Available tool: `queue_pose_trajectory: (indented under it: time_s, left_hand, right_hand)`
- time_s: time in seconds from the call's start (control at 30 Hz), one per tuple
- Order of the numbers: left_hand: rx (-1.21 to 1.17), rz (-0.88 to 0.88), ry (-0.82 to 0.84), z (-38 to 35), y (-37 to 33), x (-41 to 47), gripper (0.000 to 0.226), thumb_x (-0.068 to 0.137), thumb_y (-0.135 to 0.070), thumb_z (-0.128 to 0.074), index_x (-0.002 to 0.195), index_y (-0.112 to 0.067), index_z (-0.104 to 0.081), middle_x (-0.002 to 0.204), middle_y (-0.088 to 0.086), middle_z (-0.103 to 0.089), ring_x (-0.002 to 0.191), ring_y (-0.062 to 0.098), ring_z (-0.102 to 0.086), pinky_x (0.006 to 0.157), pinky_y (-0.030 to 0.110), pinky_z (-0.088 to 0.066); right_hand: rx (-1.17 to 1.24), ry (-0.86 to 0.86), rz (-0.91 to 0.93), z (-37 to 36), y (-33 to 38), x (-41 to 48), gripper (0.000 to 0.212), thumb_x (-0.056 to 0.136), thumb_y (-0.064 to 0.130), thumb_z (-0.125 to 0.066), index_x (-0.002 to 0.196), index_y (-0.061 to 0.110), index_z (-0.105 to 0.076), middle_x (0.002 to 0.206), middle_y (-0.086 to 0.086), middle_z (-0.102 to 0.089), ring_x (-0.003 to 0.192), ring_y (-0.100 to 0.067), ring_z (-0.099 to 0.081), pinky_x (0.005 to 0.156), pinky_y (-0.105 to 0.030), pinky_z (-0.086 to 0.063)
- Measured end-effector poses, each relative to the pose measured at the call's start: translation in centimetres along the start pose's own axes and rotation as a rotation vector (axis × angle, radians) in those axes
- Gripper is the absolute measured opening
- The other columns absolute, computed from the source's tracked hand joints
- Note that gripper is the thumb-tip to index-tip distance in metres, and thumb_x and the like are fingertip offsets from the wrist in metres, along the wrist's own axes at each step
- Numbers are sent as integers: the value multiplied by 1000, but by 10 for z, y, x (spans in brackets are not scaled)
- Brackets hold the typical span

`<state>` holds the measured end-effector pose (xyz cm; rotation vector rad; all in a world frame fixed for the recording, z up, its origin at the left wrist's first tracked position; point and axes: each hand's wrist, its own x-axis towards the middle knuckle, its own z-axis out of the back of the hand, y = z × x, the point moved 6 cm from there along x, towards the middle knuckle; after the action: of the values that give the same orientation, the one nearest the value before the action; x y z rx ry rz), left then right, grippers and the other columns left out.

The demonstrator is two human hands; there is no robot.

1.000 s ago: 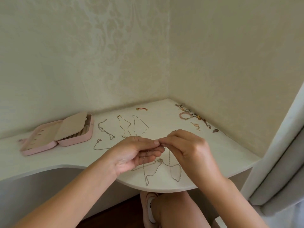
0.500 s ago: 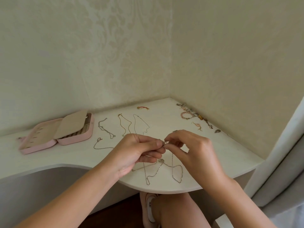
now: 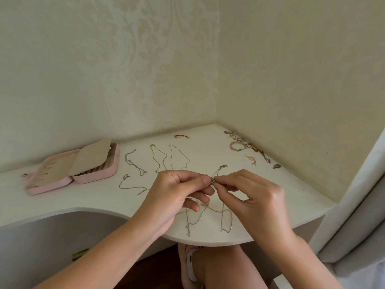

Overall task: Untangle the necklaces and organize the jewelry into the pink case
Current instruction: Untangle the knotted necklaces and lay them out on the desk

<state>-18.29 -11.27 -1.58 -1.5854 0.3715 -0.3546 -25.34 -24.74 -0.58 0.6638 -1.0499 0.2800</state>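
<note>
The thumb and forefinger of the left hand [image 3: 177,197] were pressed together on a fine link of the tangled necklaces [image 3: 222,217]. The right hand [image 3: 256,197] pinched the same spot from the other side, tip to tip. The remaining fingers of both hands were curled loosely underneath. From the pinch the chains hung down and trailed onto the table [image 3: 291,195], ending near its curved front edge. One clasp end [image 3: 223,166] stood up behind the hands. How many chains made up the tangle could not be told.

The table was a pale white top fitted into a corner of two walls with cream patterned wallpaper [image 3: 145,59]. Its front edge swept in a curve, hollowed on the left and bulging toward the person. A grey curtain [image 3: 354,205] hung close past its right end. Bare surface lay to the right of the hands and also between the hands and the pink case [image 3: 95,178].

That one case lay open at the far left, well apart from the hands, a beige flap [image 3: 91,157] folded across it. Four single chains [image 3: 158,158] lay spread apart between case and hands. One red cord bracelet [image 3: 181,136] lay near the back wall. Along the right wall ran a row of small rings and charms [image 3: 248,143], too small to count, with one pink bead bracelet [image 3: 236,146] among them.
</note>
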Motion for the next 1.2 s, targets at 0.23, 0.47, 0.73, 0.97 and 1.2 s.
queue_pose_trajectory:
  time_s: [0.23,0.47,0.73,0.97,1.2]
  left_hand:
    - [-34,11,15,-2,2,-2,14,76,-15,-67,80,-4,-76,73,12,-71,57,13,-65,45,18,-47]
    - [186,36,113,2,-6,-3,13,86,-12,-65,88,-6,-76,71,5,-69,50,8,-40,41,15,-31]
    - [384,99,286,4,-20,-4,23,95,-6,-52,93,-8,-74,69,-3,-64,52,7,-31,46,13,-29]
    - [537,0,351,5,-35,-8,25,94,-15,-56,85,-23,-77,68,-7,-62,52,3,-37,52,15,-33]
    - [697,-175,313,2,-45,-12,20,92,-26,-61,83,-36,-76,64,-12,-64,58,14,-47,56,23,-35]
  right_hand:
    - [121,6,-113,-1,-6,1,7,79,14,-72,83,12,-76,70,8,-68,67,0,-60,64,-8,-46]
    - [367,120,-363,6,-20,12,22,77,6,-76,83,28,-75,75,14,-72,72,-8,-67,68,-12,-48]
    - [383,218,-332,9,-15,24,18,80,11,-73,86,28,-75,79,14,-71,77,-11,-67,72,-17,-51]
    - [407,279,-311,10,-8,26,12,79,24,-69,87,30,-75,81,15,-71,82,-8,-66,73,-12,-47]
    - [233,301,-172,12,5,28,12,80,22,-69,89,26,-77,78,15,-68,75,-5,-64,69,-13,-46]
